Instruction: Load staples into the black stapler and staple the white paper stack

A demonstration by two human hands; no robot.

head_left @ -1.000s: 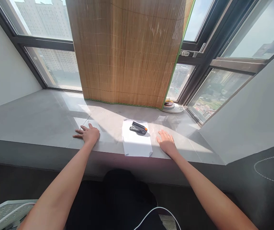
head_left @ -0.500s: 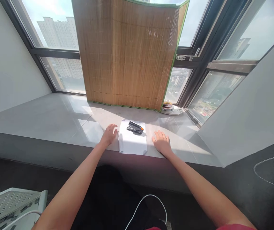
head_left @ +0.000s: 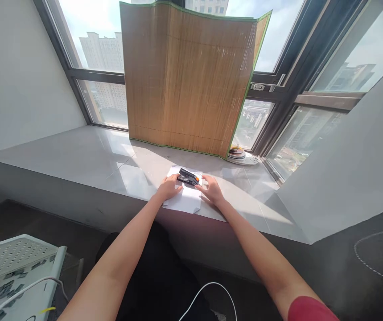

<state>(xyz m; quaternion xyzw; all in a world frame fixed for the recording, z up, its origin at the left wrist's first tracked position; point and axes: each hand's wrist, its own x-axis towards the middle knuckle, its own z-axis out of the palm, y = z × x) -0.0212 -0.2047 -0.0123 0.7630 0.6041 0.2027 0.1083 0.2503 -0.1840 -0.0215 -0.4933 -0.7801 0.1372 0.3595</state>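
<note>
A black stapler (head_left: 188, 177) with an orange tip at its right end lies on white paper (head_left: 184, 204). Its jaws are spread apart. My left hand (head_left: 169, 187) is at the stapler's left end, over the paper's left edge, with thumb and fingers apart. On the other side, my right hand (head_left: 212, 189) curves around the orange-tipped end, its thumb and forefinger also apart. Fingertips are very near the stapler at both ends; whether they touch it is too small to tell.
The paper lies on a tiled windowsill (head_left: 111, 154), close to its front edge. A bamboo mat (head_left: 191, 84) stands against the window behind. Stacked round plates (head_left: 237, 154) sit by its right corner. A white perforated rack (head_left: 27, 249) and a white cable (head_left: 213, 284) are lower down.
Both hands have moved inward from either side of the paper to the two ends of the stapler. The stapler stays on the paper. The camera view has shifted slightly.
</note>
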